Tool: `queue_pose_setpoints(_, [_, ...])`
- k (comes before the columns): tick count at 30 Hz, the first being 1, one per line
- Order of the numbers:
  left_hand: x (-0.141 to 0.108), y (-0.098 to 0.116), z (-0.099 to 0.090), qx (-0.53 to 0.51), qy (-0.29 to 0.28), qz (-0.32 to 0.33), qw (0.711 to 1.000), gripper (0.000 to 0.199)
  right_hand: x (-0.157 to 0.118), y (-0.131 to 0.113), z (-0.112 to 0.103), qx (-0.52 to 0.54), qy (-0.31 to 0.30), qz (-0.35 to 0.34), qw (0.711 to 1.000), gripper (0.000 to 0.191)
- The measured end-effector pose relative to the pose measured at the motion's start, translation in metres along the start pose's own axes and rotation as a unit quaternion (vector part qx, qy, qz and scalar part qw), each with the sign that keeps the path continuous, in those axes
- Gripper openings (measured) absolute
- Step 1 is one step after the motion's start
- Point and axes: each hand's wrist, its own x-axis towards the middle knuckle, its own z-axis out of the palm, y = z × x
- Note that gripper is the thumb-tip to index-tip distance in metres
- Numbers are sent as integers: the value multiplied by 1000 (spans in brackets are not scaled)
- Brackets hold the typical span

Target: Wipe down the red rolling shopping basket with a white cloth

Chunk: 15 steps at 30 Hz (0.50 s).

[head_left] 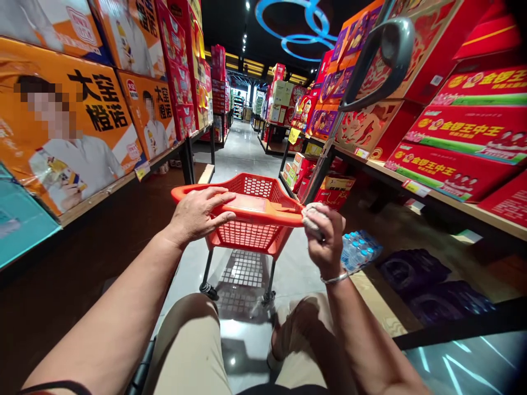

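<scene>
Lining glossy floor (242, 156), shelves (450, 202) flank left fingers (221, 199) draping a cart handle (282, 218), right fingers (327, 215) clenching something whitish (313, 217).

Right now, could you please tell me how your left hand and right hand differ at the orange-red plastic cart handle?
The left hand lies open, palm down, across the handle, while the right hand is closed around a crumpled whitish wad. The right wrist wears a thin silvery bracelet; the left wrist is bare. Both are at the handle.
</scene>
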Motion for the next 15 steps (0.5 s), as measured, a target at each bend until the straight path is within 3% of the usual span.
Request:
queue_pose_setpoints(3, [0, 4, -6, 7, 3, -28, 1000, 56, 9, 27, 6, 148, 18, 163, 975, 30])
queue_pose_setpoints(6, [6, 23, -8, 2, 24, -37, 999, 54, 18, 41, 24, 298, 9, 313, 902, 36])
queue_pose_setpoints(8, [10, 41, -6, -11, 33, -17, 999, 51, 22, 39, 31, 341, -3, 378, 861, 38])
queue_pose_setpoints(10, [12, 55, -2, -18, 23, 15, 999, 50, 25, 30, 30, 352, -16, 393, 849, 40])
queue_pose_setpoints(15, [7, 63, 10, 14, 22, 32, 999, 43, 34, 7, 16, 312, -104, 231, 916, 32])
